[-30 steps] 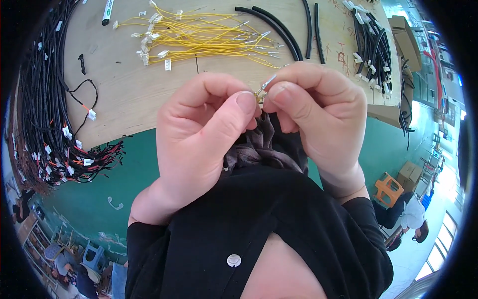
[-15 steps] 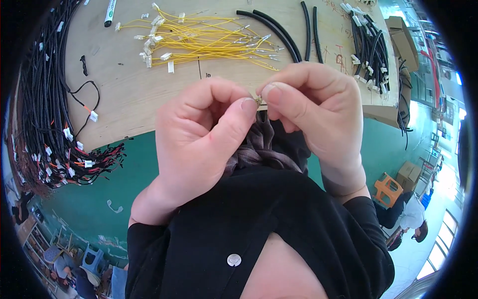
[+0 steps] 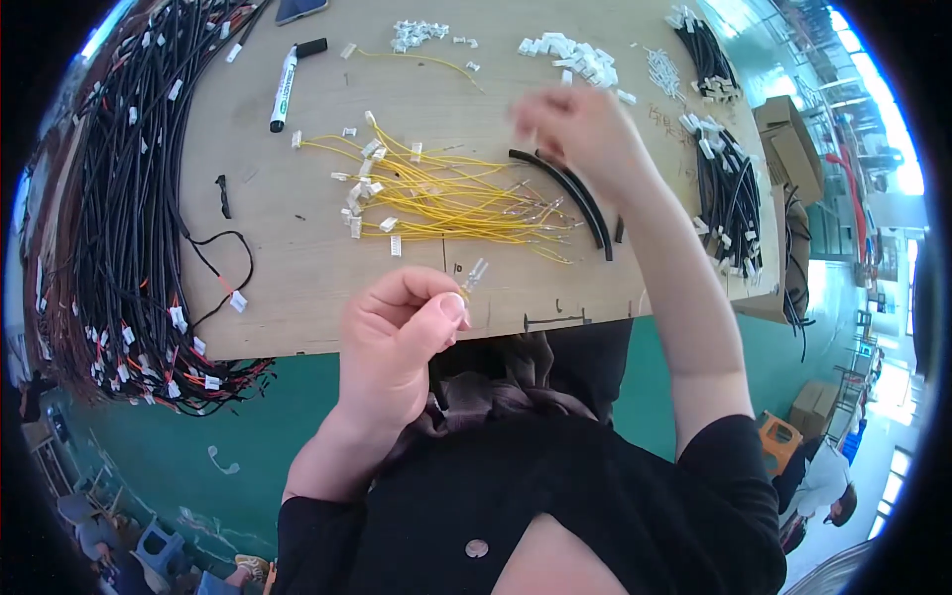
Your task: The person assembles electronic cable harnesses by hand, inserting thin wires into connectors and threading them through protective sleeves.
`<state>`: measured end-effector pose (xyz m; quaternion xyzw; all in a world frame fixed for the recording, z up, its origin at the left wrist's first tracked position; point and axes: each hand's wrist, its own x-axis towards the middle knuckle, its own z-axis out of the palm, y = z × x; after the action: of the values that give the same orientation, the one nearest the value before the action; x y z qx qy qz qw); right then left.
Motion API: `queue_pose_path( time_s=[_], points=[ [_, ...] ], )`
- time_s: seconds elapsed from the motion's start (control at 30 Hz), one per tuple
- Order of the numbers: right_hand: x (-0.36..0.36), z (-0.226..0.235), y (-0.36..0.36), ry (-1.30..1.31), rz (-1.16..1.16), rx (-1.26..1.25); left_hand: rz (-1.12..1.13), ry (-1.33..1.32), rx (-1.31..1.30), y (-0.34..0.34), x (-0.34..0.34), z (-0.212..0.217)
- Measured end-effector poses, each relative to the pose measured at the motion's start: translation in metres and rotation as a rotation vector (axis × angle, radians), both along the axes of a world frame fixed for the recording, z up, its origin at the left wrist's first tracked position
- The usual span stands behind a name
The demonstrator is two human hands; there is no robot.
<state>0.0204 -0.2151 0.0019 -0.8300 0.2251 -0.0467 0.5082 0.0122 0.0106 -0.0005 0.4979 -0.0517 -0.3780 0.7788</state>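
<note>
My left hand sits low over the near edge of the tabletop, closed in a pinch: thumb and forefinger grip a small clear connector with a short bit of yellow wire at its base, held just above the wood and tilted up to the right. My right hand is stretched far out across the tabletop, blurred, so I cannot tell whether it is open or closed; it hovers just below the scattered white connector housings near the far edge. Between my two hands lies the loose bundle of yellow wires, many tipped with small white connectors, fanned out flat on the wood. Just right of that bundle, under my right forearm, lie a few curved black tube pieces. A marker pen with a black cap rests on the far left part of the tabletop. Along the left edge a big mass of black cable harnesses drapes over the side, with white plugs and red leads at the ends. More black harness bundles are stacked on the right side, well apart from my left hand.
</note>
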Motion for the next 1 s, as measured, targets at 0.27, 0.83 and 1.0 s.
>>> queue_pose_path(
  time_s=[0.27,0.83,1.0],
  points=[
    [0.095,-0.039,-0.054,-0.154,0.02,-0.695,0.025,0.05,-0.04,0.004,0.011,-0.007],
    [0.024,-0.041,-0.093,-0.073,0.122,-0.86,0.028,0.04,-0.051,-0.002,0.018,-0.01],
    [0.014,-0.044,-0.085,-0.075,0.082,-0.854,-0.007,-0.012,-0.041,-0.012,0.008,-0.002]
  ],
)
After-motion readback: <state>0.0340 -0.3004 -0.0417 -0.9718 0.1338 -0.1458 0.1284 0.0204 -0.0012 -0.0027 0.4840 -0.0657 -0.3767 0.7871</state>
